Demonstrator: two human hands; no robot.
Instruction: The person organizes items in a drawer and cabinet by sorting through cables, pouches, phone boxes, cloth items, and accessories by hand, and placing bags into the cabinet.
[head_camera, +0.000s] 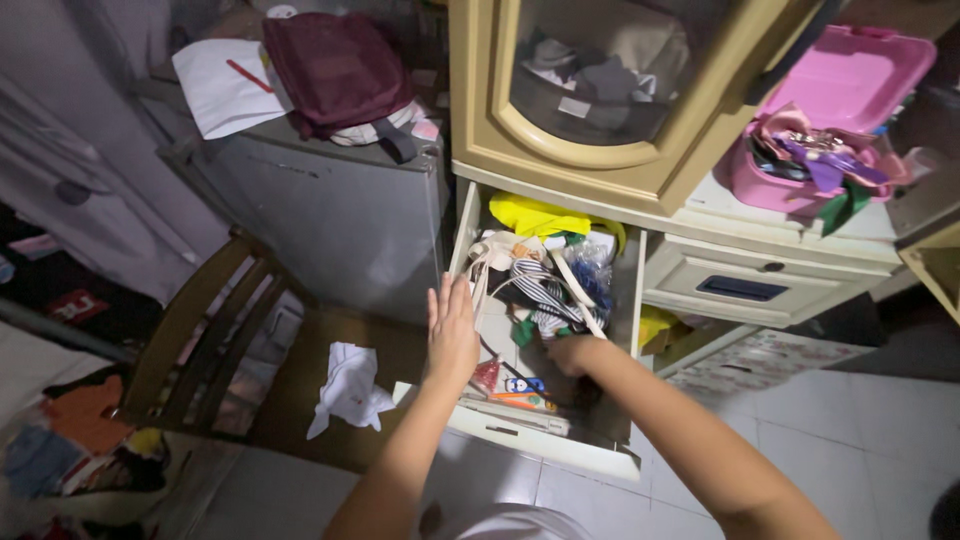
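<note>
A cream drawer (545, 447) is pulled out of a cabinet and is full of clutter: a yellow cloth (535, 215), striped fabric (545, 290), plastic bags, small packets and pens (520, 392). My left hand (452, 335) rests flat on the drawer's left edge with the fingers straight and apart. My right hand (570, 355) reaches down into the middle of the drawer, fingers curled among the items; whether it grips anything is hidden.
A wooden chair (240, 350) with a white crumpled cloth (350, 388) stands left of the drawer. Behind it is a grey appliance (330, 210) topped by a maroon bag (335, 70). A pink box (830, 120) sits on the cabinet top at right.
</note>
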